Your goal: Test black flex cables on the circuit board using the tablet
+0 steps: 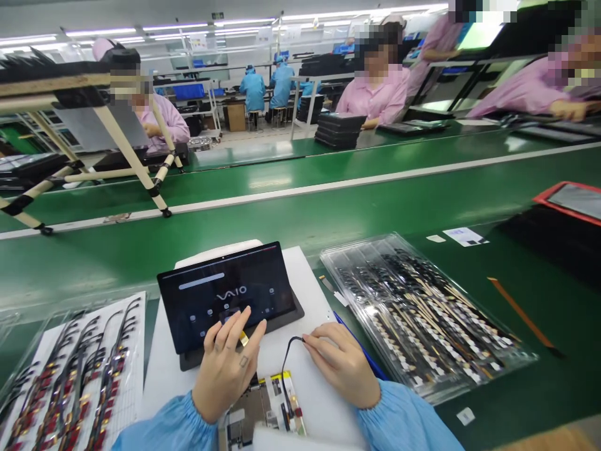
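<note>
A tablet with a lit screen showing "VAIO" leans back on a dark stand over a white foam pad. My left hand spreads its fingers in front of the lower screen; whether the fingertips touch the glass I cannot tell. A short gold flex strip shows between those fingers. My right hand pinches the end of a thin black cable. This cable curves down to an exposed circuit board assembly with yellow tape, partly covered by white material at the bottom.
A clear tray of flex cables lies at right, an orange flex strip beyond it. Black cables with red ends lie on a sheet at left. A pipe rack stands far left. Co-workers sit across the green bench.
</note>
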A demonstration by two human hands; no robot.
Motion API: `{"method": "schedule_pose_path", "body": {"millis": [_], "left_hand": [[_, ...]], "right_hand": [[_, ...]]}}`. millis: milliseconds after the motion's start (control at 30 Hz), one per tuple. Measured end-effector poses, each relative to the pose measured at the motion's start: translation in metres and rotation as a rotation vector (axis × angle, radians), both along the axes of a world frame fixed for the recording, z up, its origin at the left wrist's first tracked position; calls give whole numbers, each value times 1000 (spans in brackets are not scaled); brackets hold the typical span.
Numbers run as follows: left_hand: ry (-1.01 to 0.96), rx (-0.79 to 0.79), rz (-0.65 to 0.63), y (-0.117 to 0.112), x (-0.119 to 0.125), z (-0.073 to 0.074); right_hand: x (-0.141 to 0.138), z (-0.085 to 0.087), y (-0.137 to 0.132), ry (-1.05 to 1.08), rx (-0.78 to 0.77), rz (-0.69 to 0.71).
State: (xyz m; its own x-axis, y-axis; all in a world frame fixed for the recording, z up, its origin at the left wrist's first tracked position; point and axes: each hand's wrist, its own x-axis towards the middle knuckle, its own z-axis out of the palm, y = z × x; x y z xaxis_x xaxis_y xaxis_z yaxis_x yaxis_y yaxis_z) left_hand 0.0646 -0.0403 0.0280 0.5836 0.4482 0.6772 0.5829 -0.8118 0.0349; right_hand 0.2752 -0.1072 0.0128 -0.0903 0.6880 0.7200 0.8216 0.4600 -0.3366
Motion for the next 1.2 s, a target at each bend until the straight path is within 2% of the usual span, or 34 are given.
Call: {"method": "schedule_pose_path", "body": {"millis": [100, 200, 300, 400, 533, 633, 800, 900, 1067, 1200], "left_hand": [[-24, 24, -26, 0, 0, 6], [-8, 17, -257, -1, -2, 12], [54, -132, -530, -3, -4, 15], [63, -268, -601, -6, -8, 16], [87, -294, -534, -9, -12, 14], [160, -339, -427, -16, -9, 10], [276, -607, -179, -43, -1, -3], [405, -750, -22, -57, 5, -5], [723, -987, 199, -63, 24, 14], [749, -1035, 272, -62, 34, 27]], "right_hand": [[0, 0, 0, 2, -9, 16], [1, -2, 0, -2, -34, 26], [3, -4, 1, -15, -76, 24], [3, -6, 2, -27, -122, 14], [3, -6, 1, -28, -158, 19], [3, -6, 0, -13, -171, 38], [3, -8, -2, 20, -172, 102], [1, -9, -3, 45, -173, 142], [1, -10, -6, 87, -198, 208], [-2, -10, -9, 127, -243, 297]]}}
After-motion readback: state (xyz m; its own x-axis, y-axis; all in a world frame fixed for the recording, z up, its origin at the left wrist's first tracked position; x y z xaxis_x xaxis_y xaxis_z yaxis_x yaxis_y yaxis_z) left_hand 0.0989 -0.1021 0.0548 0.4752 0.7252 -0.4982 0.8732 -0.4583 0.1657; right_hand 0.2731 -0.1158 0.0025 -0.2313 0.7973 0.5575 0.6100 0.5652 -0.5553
